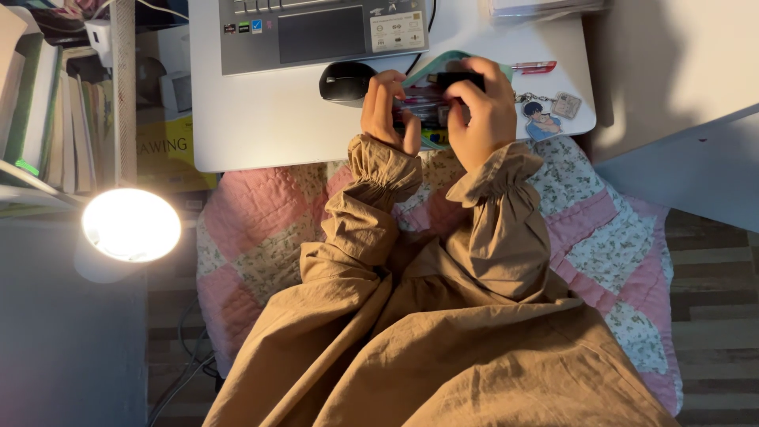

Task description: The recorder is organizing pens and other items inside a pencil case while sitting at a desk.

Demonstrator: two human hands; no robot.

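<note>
Upper middle of the frame, at the near edge of the white table (pixel 261 134): teal pencil pouch (pixel 443 63) gripped between left hand (pixel 389 107) and right hand (pixel 484 115), fingers of both curled closed around it, pens visible inside. Probably soft, light, floppy, contents loose and apt to shift; best held by both ends near the opening. Black mouse (pixel 345 81) just left, keychain charm (pixel 542 119) just right, laptop (pixel 316 32) above.

Head view, steeply down over desk (pixel 261 119)
</note>
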